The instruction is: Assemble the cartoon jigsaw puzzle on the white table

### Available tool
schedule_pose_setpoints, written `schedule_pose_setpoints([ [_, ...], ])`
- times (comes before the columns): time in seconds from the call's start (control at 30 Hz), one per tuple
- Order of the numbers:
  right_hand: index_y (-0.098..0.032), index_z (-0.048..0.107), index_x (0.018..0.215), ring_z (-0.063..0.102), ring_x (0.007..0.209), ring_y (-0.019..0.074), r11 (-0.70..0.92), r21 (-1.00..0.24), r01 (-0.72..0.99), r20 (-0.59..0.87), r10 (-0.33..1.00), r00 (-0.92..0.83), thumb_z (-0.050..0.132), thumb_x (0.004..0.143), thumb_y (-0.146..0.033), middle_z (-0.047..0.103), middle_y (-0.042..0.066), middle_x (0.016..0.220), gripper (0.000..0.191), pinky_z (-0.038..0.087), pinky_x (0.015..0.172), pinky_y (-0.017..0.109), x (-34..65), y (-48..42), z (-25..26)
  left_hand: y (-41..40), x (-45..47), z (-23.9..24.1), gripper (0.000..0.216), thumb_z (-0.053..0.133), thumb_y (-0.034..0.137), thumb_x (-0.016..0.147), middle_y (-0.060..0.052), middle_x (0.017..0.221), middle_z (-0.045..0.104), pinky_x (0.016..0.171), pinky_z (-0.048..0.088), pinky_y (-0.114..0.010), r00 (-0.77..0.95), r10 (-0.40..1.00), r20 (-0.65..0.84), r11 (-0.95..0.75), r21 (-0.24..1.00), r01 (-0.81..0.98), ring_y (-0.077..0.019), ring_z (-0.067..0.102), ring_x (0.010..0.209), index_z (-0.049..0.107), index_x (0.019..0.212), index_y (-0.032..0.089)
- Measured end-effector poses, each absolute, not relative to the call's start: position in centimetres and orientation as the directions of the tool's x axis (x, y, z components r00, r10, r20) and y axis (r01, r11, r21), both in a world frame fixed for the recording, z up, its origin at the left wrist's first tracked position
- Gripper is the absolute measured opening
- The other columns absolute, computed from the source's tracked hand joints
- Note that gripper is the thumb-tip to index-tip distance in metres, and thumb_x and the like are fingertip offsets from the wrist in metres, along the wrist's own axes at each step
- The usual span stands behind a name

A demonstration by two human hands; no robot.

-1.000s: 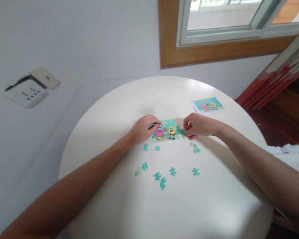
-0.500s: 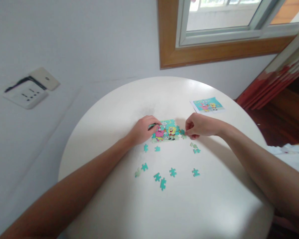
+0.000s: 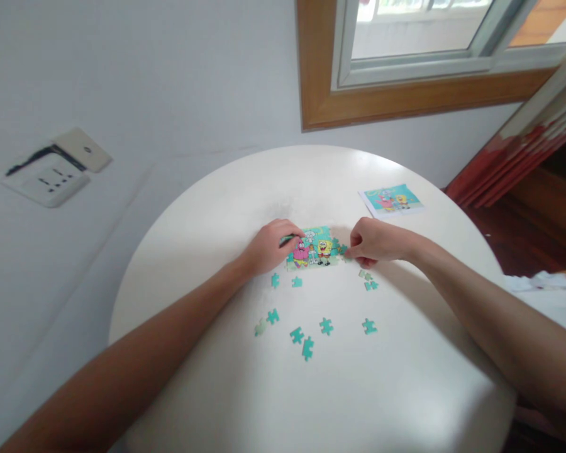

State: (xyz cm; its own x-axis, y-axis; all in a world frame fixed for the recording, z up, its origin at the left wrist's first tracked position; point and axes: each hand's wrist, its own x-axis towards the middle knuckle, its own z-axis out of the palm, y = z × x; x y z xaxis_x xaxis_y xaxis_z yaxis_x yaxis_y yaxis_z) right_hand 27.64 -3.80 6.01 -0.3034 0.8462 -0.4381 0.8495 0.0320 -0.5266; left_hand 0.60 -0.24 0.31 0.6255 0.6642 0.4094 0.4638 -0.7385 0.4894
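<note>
A partly joined jigsaw puzzle (image 3: 312,248) with cartoon figures lies flat near the middle of the table. My left hand (image 3: 272,245) rests over its left end, thumb and forefinger apart, with a bit of green puzzle showing between them; the other fingers are hidden. At the right edge, my right hand (image 3: 370,242) is closed in a pinch on a small puzzle piece (image 3: 346,254), which touches the joined part. The fingertips partly cover this piece. Just below my right hand lie several loose pieces (image 3: 371,285), pale green and teal.
More loose teal pieces (image 3: 326,326) are scattered nearer me on the round white table (image 3: 207,390). A picture card (image 3: 392,200) of the same cartoon lies at the back right. Behind the table are a wall with a socket (image 3: 49,179) and a wood-framed window (image 3: 419,94).
My right hand has moved slightly left and down with the pinched piece. The white gap at the puzzle's right edge has closed up. My left hand stays in place.
</note>
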Motion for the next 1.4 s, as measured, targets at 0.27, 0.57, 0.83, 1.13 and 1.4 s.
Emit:
schedule_pose_setpoints([
  [0.27,-0.016,0.063,0.055,0.065,0.05,0.0151,-0.01,-0.541,0.841,-0.423,0.868,-0.261,0.063,0.084,-0.024,0.072,0.008,0.06,0.03,0.048,0.053,0.027,28.6,-3.1,5.8,-0.1,0.5,0.1,0.017,0.056,0.014,0.091,-0.005,0.096,0.073,0.088,0.049,-0.033,0.627,0.659,0.415,-0.743,0.487,0.459,-0.0185,0.065,0.093,0.072,0.095,0.018],
  [0.57,-0.017,0.066,0.064,0.063,0.052,0.0144,0.051,-0.424,0.904,-0.373,0.9,-0.226,0.066,0.083,-0.025,0.071,0.005,0.06,0.02,0.04,0.049,0.026,29.0,-3.7,7.1,-0.3,0.6,0.4,0.018,0.055,0.013,0.09,-0.005,0.096,0.072,0.088,0.05,-0.033,0.57,0.687,0.451,-0.724,0.49,0.486,-0.0188,0.066,0.094,0.072,0.095,0.018],
  [0.83,-0.017,0.072,0.075,0.061,0.061,0.017,0.247,-0.222,0.943,-0.381,0.868,-0.317,0.071,0.073,-0.018,0.072,0.008,0.075,0.002,0.035,0.054,0.029,28.2,-5.6,7.9,-0.2,0.6,0.4,0.019,0.054,0.013,0.09,-0.005,0.094,0.073,0.087,0.052,-0.034,0.563,0.693,0.451,-0.718,0.502,0.482,-0.0188,0.066,0.093,0.071,0.093,0.018],
  [1.13,-0.014,0.07,0.093,0.065,0.075,0.0212,0.413,-0.133,0.901,-0.333,0.837,-0.434,0.058,0.075,-0.002,0.072,0.013,0.088,0.024,0.035,0.062,0.03,25.9,-7.9,7.2,-0.2,0.6,0.3,0.019,0.054,0.013,0.09,-0.005,0.095,0.073,0.088,0.051,-0.034,0.564,0.7,0.437,-0.711,0.497,0.497,-0.0189,0.066,0.093,0.072,0.093,0.018],
  [1.4,-0.014,0.068,0.086,0.063,0.074,0.0195,0.432,-0.149,0.889,-0.409,0.792,-0.453,0.056,0.077,0.0,0.072,0.014,0.088,0.02,0.036,0.061,0.029,25.9,-7.6,7.7,-0.2,0.6,0.3,0.019,0.053,0.012,0.09,-0.005,0.095,0.073,0.087,0.051,-0.033,0.575,0.689,0.441,-0.721,0.495,0.484,-0.0186,0.066,0.092,0.071,0.093,0.018],
])
